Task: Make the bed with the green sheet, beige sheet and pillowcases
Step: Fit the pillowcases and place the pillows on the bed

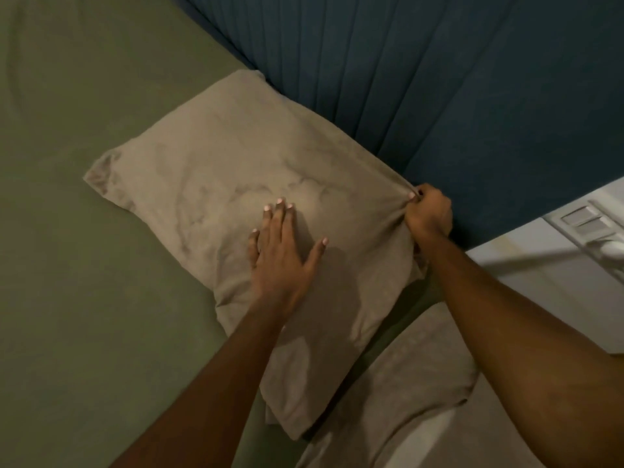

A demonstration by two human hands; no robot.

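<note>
Pillow sorted at the headboard end

Left hand (282, 255) lay flat on the pillow (216, 184), fingers straight; right hand (427, 211) gripped its corner by the headboard (439, 79), on the green sheet (84, 197).

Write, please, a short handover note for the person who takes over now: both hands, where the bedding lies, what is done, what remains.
Left hand: flat, fingers straight, pressing on the beige pillowcase.
Right hand: grips the pillowcase corner next to the blue headboard.
The filled pillowcase lies on the green sheet, along the headboard. More beige fabric lies at the near bed edge; whether it is a sheet or a second pillow, I cannot tell.
Done: green sheet spread where visible, this pillow cased.
Left: settle this pillow, spread the beige sheet.
</note>
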